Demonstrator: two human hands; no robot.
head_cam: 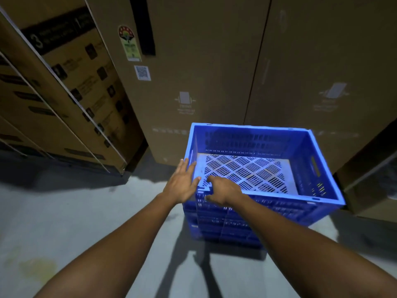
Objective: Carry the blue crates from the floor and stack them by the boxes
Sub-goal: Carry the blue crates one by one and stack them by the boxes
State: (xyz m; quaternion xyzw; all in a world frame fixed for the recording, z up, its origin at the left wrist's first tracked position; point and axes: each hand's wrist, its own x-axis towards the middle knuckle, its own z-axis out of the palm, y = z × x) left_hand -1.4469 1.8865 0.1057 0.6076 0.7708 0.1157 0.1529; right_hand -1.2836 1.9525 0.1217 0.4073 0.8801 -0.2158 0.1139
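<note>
Tall cardboard boxes [204, 82] behind, blue crate [322, 196] atop a crate stack on the floor just beside them, left hand [182, 183] flat, fingers spread on the near-left corner, right hand [223, 190] curled over the rim: square corners so it seats.

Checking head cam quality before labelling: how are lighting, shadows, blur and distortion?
Head view: dim overall, a bright patch on the grey concrete floor; arm shadows fall below the stacked blue slotted plastic crates; print on the tall brown cardboard boxes is soft; wide-angle bending tilts box edges.
</note>
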